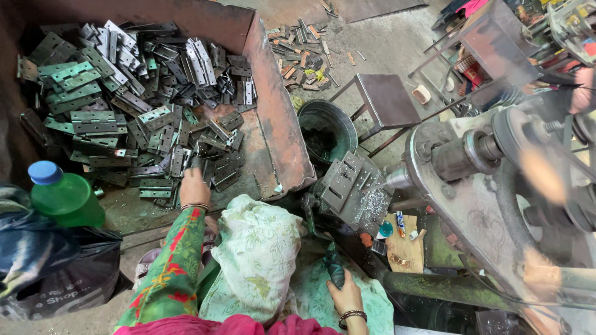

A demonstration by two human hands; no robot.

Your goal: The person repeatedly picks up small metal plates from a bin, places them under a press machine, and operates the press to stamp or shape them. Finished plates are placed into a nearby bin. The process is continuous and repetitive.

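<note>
I see the belt-driven machine [496, 180] filling my right side, its jig plate [354, 186] blocking the dark bucket [327, 133]. The rusty bin [276, 111] on the left holds the hinge pile [136, 105]. A green bottle [65, 195] stands near my left elbow. My left hand [194, 185] closes on one hinge; my right hand [344, 293] grips a wrapped lever [334, 270].
</note>
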